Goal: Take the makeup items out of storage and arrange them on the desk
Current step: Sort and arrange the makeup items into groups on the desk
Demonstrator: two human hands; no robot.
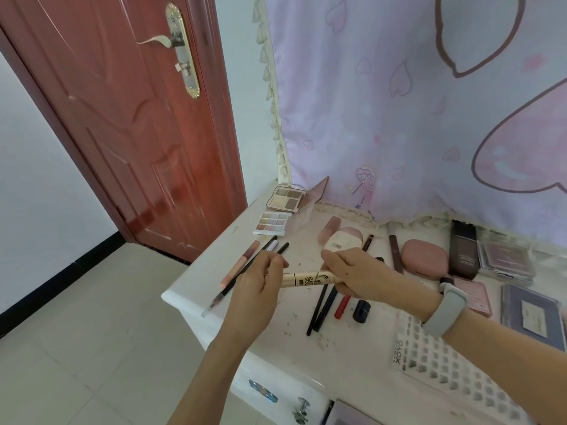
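Over the white worktop (pixel 196 280), the right hand (pixel 356 279) grips one end of a cream mascara tube (pixel 306 278), fingers curled round it, holding it level. The left hand (pixel 260 280) closes its fingers on the tube's other end. Pencils (pixel 245 268) lie just left of the left hand, two eyeshadow palettes (pixel 273 223) sit farther back, and a pink case (pixel 425 260) rests to the right near a dark box (pixel 463 250).
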